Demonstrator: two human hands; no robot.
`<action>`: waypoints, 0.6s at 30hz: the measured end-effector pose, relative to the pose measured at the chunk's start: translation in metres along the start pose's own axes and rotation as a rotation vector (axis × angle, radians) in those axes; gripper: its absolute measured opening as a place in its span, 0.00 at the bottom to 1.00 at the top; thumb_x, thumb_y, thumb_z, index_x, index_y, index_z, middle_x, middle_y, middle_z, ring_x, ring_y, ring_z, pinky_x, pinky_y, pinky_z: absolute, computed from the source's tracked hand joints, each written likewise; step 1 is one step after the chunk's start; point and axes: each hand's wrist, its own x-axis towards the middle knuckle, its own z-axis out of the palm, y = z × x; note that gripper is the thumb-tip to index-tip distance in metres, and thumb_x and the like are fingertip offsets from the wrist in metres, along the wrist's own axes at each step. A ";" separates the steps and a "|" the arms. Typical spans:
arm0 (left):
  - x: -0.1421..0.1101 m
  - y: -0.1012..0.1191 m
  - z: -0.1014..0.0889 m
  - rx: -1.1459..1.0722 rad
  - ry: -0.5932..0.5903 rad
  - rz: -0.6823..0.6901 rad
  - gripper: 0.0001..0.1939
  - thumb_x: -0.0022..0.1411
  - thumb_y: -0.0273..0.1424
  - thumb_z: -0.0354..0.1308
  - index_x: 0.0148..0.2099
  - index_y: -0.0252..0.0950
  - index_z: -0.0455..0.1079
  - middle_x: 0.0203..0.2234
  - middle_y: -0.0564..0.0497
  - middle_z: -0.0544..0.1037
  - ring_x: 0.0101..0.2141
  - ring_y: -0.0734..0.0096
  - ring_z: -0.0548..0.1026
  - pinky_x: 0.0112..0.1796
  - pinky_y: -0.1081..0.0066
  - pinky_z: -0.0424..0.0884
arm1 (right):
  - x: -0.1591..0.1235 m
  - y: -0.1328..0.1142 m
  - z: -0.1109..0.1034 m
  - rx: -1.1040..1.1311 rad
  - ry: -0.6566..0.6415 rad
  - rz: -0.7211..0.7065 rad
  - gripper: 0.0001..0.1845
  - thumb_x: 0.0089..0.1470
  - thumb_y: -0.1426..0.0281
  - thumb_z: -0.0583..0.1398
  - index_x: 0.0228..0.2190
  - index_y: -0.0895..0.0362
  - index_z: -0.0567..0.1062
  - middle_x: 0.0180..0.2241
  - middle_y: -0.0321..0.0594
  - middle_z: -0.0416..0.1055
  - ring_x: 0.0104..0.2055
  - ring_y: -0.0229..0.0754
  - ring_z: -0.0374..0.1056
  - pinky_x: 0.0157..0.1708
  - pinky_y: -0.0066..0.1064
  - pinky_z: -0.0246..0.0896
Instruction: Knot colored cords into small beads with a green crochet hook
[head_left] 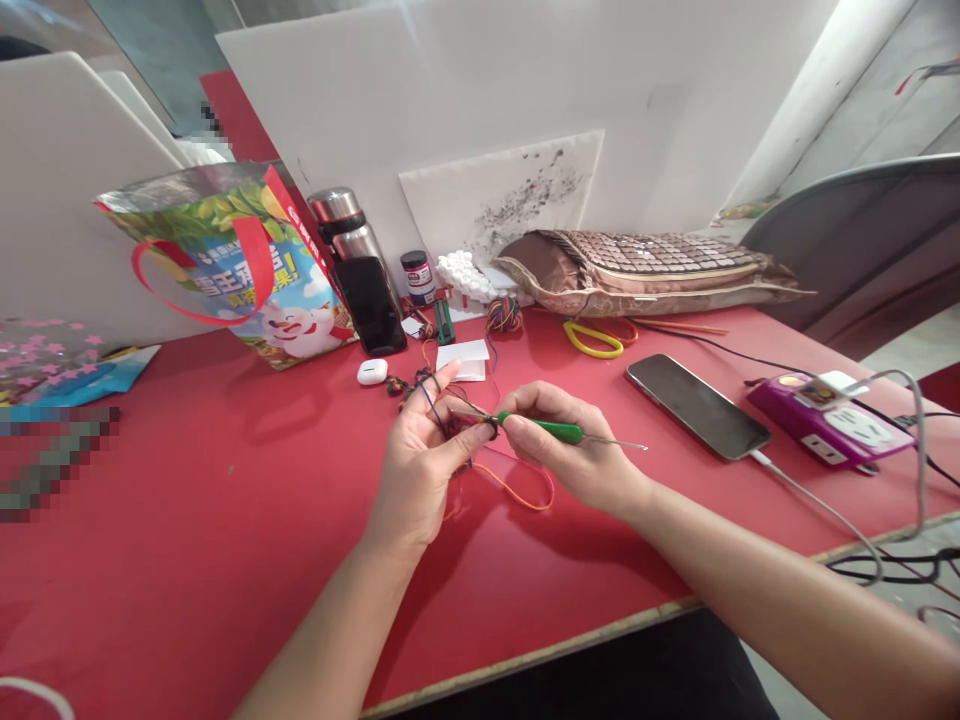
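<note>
Between the thumb and fingers of my right hand is a crochet hook with a green handle, its thin metal end pointing right. The hook's other end meets a small dark piece of yarn work pinched in my left hand. Dark yarn runs over the raised fingers of that hand. An orange strand loops onto the table below my hands. Behind them lie a folded white paper and a ball of multicoloured yarn.
On the red table, a shopping bag, steel flask, upright black phone and white earbud case stand left. Yellow-handled scissors, a charging phone, purple power strip and brown cushion lie right.
</note>
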 end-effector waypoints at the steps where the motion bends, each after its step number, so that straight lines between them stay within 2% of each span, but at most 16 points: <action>1: 0.000 0.000 0.000 0.000 -0.001 0.001 0.34 0.48 0.26 0.79 0.58 0.38 0.77 0.27 0.57 0.79 0.31 0.75 0.76 0.38 0.74 0.73 | 0.000 0.000 0.000 0.023 0.000 0.011 0.21 0.65 0.50 0.67 0.36 0.55 0.75 0.26 0.32 0.67 0.24 0.34 0.59 0.24 0.29 0.58; 6: -0.002 0.000 0.001 0.002 0.011 0.010 0.32 0.50 0.25 0.78 0.58 0.39 0.78 0.26 0.57 0.80 0.30 0.74 0.76 0.37 0.73 0.72 | 0.002 0.001 0.000 0.099 0.014 0.072 0.22 0.65 0.49 0.66 0.34 0.54 0.70 0.23 0.30 0.65 0.23 0.34 0.58 0.24 0.29 0.56; 13: -0.003 -0.003 0.002 0.035 -0.021 0.044 0.34 0.52 0.27 0.78 0.61 0.38 0.76 0.26 0.56 0.81 0.29 0.74 0.75 0.36 0.74 0.71 | 0.000 0.003 0.002 0.091 0.086 0.055 0.22 0.64 0.49 0.66 0.36 0.54 0.72 0.23 0.30 0.65 0.23 0.34 0.58 0.24 0.29 0.56; 18: -0.003 -0.002 0.003 0.010 -0.042 0.038 0.32 0.53 0.28 0.77 0.60 0.38 0.76 0.28 0.55 0.81 0.32 0.73 0.77 0.38 0.73 0.73 | -0.001 0.007 0.002 0.076 0.077 0.052 0.22 0.64 0.49 0.67 0.36 0.54 0.73 0.24 0.30 0.65 0.23 0.33 0.56 0.23 0.29 0.55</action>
